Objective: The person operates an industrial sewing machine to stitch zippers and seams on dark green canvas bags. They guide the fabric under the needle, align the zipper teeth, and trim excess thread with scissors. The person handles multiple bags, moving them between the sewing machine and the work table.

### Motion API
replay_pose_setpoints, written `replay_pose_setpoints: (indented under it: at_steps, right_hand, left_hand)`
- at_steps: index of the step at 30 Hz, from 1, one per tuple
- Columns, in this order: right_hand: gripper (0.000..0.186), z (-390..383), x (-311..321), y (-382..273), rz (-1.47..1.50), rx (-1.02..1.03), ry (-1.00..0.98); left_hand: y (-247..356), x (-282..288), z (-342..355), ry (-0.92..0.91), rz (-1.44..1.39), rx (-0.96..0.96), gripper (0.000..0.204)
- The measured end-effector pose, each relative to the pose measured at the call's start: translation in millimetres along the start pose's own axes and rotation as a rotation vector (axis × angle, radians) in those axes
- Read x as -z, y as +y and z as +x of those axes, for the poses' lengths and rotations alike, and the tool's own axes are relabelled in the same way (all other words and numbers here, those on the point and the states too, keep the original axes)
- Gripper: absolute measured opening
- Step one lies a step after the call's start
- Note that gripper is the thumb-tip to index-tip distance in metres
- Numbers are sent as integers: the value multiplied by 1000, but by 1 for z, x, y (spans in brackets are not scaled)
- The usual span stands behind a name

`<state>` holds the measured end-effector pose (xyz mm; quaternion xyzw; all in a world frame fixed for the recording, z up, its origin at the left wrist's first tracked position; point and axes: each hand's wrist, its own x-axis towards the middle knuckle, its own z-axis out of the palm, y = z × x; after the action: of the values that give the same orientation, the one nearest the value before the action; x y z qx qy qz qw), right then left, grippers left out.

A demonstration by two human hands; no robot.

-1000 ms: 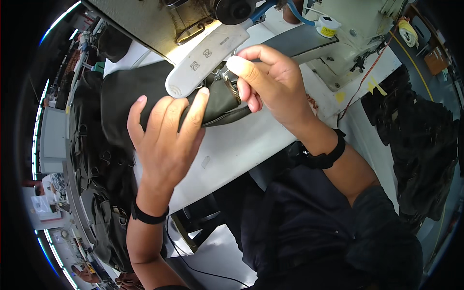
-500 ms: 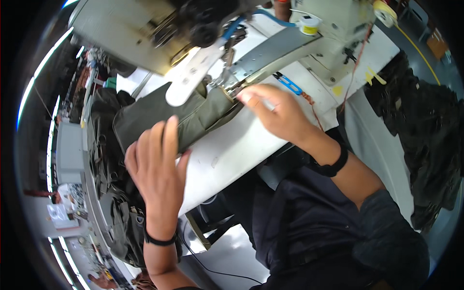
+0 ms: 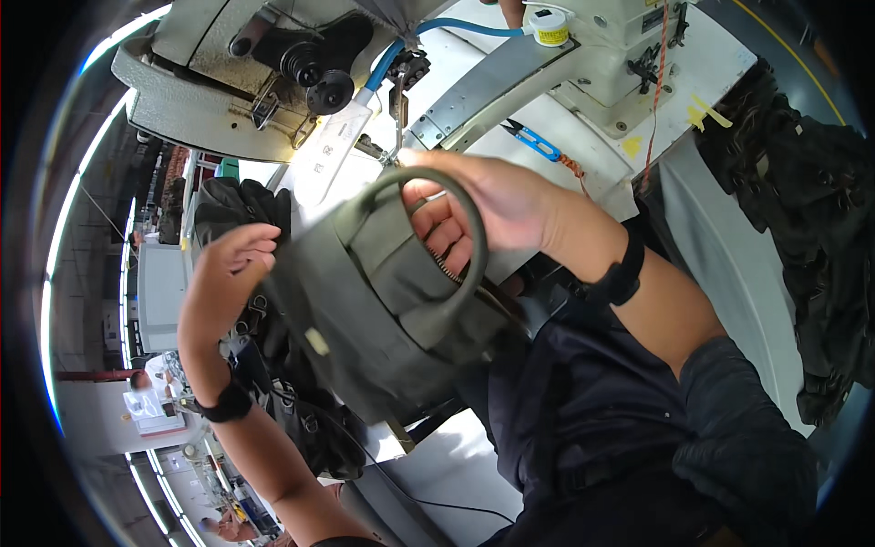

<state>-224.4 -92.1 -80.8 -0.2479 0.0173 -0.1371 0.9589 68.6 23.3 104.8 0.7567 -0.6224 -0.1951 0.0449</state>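
My right hand (image 3: pixel 460 208) grips an olive-green bag (image 3: pixel 360 292) near its zipper and looped handle (image 3: pixel 476 255), with fingertips partly inside the opening. The bag is lifted and tilted in front of the sewing machine (image 3: pixel 187 96). My left hand (image 3: pixel 241 260) hovers at the bag's left side, fingers loosely bent and apart, holding nothing visible. Beyond the bag lies the machine's pale flat arm plate (image 3: pixel 330 155).
Blue-handled thread snips (image 3: pixel 533 141) lie on the white table (image 3: pixel 684 91) beside a small white container (image 3: pixel 550 27). Dark bags (image 3: pixel 228 201) are piled at left, more dark pieces (image 3: pixel 770 210) at right. A co-worker (image 3: pixel 146 383) is visible far left.
My right hand has pulled the bag off the machine and raised it toward me, turning it. My left hand has let go and moved left.
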Motion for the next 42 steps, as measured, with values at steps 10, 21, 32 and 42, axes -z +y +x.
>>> replay_pose_setpoints:
  at_steps: [10,21,32,42]
  right_hand:
    - [25,-15,-6,48,-838,448,582]
    - [19,-10,-15,54,-269,427,580]
    - [16,-4,-16,46,-784,603,686]
    - [31,-31,-8,66,-427,331,738]
  left_hand:
    - [17,-143,61,129,-480,-200,33]
    - [42,-129,75,-67,-907,-79,22]
    - [42,-116,85,-91,-947,-67,25]
    - [37,-116,96,-170,-825,-162,49]
